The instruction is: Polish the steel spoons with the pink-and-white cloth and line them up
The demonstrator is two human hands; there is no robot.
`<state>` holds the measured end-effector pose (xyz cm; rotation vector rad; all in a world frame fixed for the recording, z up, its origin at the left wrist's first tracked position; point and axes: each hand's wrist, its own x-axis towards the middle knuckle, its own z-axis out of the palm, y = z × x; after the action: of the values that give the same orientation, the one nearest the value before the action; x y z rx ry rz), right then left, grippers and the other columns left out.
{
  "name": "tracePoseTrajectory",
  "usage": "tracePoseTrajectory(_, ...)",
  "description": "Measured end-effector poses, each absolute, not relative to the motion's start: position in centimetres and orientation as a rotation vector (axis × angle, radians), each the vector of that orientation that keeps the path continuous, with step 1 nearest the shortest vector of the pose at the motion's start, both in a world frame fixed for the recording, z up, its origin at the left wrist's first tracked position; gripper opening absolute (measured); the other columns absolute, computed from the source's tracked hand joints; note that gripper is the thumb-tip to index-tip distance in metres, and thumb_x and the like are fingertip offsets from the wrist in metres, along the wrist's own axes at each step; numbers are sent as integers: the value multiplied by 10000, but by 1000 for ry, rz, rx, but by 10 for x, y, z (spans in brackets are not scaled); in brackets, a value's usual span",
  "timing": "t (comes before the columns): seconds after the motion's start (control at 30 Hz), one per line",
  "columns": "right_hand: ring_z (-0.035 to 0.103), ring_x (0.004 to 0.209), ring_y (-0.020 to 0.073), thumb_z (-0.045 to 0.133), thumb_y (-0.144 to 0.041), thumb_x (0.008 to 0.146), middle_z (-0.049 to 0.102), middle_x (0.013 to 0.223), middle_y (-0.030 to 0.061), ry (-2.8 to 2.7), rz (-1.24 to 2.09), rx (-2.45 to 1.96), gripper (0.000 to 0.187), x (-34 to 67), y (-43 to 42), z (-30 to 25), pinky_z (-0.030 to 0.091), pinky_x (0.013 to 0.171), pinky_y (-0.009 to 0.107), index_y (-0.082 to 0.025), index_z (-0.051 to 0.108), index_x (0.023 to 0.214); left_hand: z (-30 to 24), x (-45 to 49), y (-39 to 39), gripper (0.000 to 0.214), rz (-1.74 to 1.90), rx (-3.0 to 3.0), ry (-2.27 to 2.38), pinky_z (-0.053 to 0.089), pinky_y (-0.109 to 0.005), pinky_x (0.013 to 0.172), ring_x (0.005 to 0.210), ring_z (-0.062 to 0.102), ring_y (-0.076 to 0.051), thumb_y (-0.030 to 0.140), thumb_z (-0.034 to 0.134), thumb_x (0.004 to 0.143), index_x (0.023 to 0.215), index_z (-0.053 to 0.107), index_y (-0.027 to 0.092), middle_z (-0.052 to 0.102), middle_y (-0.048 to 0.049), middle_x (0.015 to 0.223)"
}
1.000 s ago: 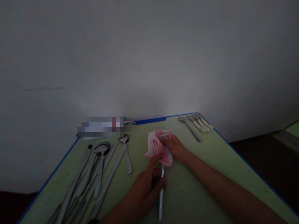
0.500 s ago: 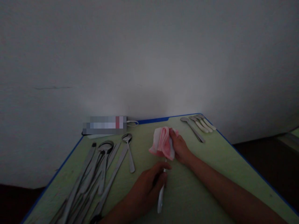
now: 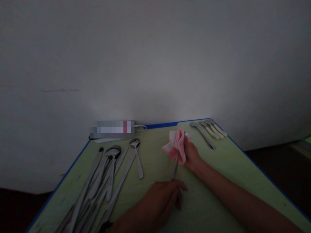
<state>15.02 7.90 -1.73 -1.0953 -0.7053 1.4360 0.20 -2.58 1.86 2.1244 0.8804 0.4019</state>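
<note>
My right hand (image 3: 193, 154) grips a folded pink and white cloth (image 3: 175, 145) above the table. A slim piece of metal cutlery (image 3: 176, 169) runs up into the cloth, which hides its far end, so I cannot tell its kind. Closed around its lower part is my left hand (image 3: 167, 197), nearer to me, with the index finger stretched a little past it. To the left lies a spoon (image 3: 139, 161), beside a loose pile of steel cutlery (image 3: 110, 174) that includes larger spoons and long flat handles.
At the back right lie a metal spoon (image 3: 204, 137) and several pale-handled utensils (image 3: 213, 131) in a row. A blurred-out box-like object (image 3: 114, 129) with a white cable (image 3: 141, 128) stands at the back left. The green table (image 3: 155, 155) has a blue edge and meets a wall.
The cutlery handle has tilted, and more of its shaft shows between cloth and left hand. My left hand has shifted nearer to me, covering the handle's end. The view has turned slightly.
</note>
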Motion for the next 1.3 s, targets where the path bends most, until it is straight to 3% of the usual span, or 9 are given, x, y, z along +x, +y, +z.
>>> tracePoseTrajectory(0.3, 588, 668, 171, 552, -491, 732, 660, 753, 48, -774, 1520, -981, 309, 143, 72, -12, 435, 597, 267, -191, 592, 796, 24, 1, -21, 269, 400, 2031, 912, 402, -248, 786, 760, 561, -132, 209, 265, 947, 1023, 523, 199, 604, 9, 777)
tracePoseTrajectory(0.67, 522, 600, 136, 517, -524, 736, 592, 657, 1, -779, 1104, -1019, 349, 160, 95, -25, 403, 565, 242, -179, 567, 746, 27, -7, -29, 271, 298, 2167, 871, 395, -235, 723, 731, 536, -144, 181, 332, 912, 923, 599, 227, 585, 1, 745)
tracePoseTrajectory(0.83, 528, 587, 139, 514, -549, 729, 604, 652, 15, -812, 1132, -1101, 395, 164, 98, -25, 398, 551, 246, -162, 590, 751, 24, -7, -24, 295, 368, 1952, 828, 389, -205, 630, 570, 453, -105, 230, 265, 942, 943, 557, 190, 483, 38, 618)
tracePoseTrajectory(1.3, 592, 643, 185, 596, -467, 702, 652, 656, 40, -789, 1508, -1000, 280, 144, 69, -9, 408, 537, 272, -190, 602, 749, 24, -4, -20, 258, 466, 1827, 897, 378, -213, 631, 650, 446, -124, 213, 291, 911, 892, 546, 180, 440, 24, 666)
